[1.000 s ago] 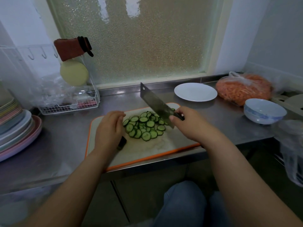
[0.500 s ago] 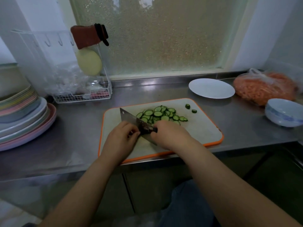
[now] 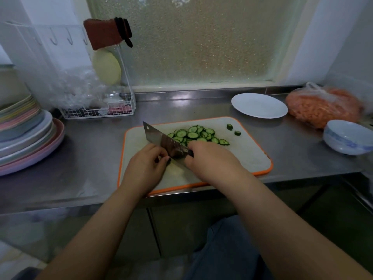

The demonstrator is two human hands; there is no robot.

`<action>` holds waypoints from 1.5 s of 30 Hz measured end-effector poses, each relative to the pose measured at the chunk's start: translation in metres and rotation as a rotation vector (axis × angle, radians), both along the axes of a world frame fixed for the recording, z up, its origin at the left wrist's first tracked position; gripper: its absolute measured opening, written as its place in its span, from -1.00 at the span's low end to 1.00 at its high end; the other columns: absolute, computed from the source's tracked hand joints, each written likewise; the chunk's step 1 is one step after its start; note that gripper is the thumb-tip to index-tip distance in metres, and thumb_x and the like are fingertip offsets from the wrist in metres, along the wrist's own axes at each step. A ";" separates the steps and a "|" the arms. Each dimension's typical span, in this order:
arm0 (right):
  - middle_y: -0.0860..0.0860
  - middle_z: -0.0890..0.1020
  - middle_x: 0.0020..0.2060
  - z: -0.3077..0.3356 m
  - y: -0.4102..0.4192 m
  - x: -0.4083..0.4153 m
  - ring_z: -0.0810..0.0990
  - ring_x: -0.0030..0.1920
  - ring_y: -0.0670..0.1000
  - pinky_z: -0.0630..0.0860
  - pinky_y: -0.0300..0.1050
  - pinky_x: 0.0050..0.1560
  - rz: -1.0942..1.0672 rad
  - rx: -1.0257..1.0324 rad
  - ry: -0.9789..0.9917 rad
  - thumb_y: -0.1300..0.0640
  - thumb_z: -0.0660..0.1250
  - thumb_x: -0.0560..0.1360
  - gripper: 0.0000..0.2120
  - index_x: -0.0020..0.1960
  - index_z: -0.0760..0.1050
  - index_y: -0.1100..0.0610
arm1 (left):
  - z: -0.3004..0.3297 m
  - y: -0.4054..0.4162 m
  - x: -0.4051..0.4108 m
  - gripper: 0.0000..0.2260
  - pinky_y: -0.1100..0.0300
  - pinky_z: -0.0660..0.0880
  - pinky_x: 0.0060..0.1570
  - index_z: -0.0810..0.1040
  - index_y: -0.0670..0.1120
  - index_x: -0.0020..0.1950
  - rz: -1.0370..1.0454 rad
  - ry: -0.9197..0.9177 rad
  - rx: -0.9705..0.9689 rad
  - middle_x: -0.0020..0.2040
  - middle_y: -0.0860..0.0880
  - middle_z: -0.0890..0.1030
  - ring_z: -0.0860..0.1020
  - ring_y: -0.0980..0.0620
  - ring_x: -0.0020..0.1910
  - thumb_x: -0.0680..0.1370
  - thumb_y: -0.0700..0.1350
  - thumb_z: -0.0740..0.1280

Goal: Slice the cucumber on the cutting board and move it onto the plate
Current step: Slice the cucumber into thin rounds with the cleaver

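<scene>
A white cutting board with an orange rim (image 3: 248, 156) lies on the steel counter. A pile of thin cucumber slices (image 3: 193, 135) sits at its far middle, with two small end pieces (image 3: 229, 126) to the right. My right hand (image 3: 210, 160) grips the handle of a cleaver (image 3: 161, 139). Its blade is angled down to the board, right against my left fingertips. My left hand (image 3: 144, 168) has its fingers curled on a small dark cucumber stub, mostly hidden. The white plate (image 3: 259, 105) stands beyond the board's right corner with nothing on it.
A stack of pastel plates (image 3: 26, 142) fills the left side. A wire rack (image 3: 96, 112) stands at the back left. A bag of shredded carrot (image 3: 323, 108) and a white bowl (image 3: 349, 136) sit to the right of the plate.
The cleaver was raised over the slices a second ago; it has come down beside my left fingers at the board's front. The view has swung left.
</scene>
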State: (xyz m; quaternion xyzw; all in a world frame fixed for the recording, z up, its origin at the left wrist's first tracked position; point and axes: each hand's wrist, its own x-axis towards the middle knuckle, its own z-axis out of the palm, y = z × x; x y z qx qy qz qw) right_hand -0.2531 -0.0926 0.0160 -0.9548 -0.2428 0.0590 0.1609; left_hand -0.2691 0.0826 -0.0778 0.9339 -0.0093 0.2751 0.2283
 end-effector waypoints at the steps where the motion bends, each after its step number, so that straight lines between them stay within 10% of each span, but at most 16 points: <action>1: 0.01 0.46 -0.25 0.001 0.000 0.000 0.46 -0.19 0.10 0.21 -0.13 -0.41 0.001 -0.002 0.001 0.08 0.15 0.56 -0.90 -0.14 0.35 0.03 | 0.000 0.000 0.000 -0.95 0.19 0.34 -0.24 0.54 -0.01 -0.15 0.003 -0.001 0.004 -0.17 0.04 0.52 0.40 0.09 -0.28 0.48 -0.11 0.38; 15: 0.06 0.57 -0.07 -0.024 0.023 0.012 0.54 -0.08 0.14 0.47 -0.03 -0.12 -0.052 -0.030 0.108 0.06 0.16 0.56 -0.80 0.09 0.50 0.08 | 0.000 -0.005 -0.002 -0.92 0.20 0.32 -0.26 0.52 -0.04 -0.17 0.049 0.014 0.018 -0.14 0.02 0.50 0.42 0.06 -0.26 0.48 -0.09 0.40; 45: 0.03 0.47 -0.16 -0.018 0.017 -0.001 0.47 -0.13 0.09 0.41 -0.05 -0.17 -0.037 -0.075 0.071 0.11 0.17 0.57 -0.87 0.04 0.47 0.08 | -0.003 -0.005 -0.006 -0.91 0.22 0.29 -0.19 0.46 0.01 -0.15 0.017 0.070 -0.078 -0.14 0.04 0.48 0.42 0.08 -0.18 0.49 -0.16 0.33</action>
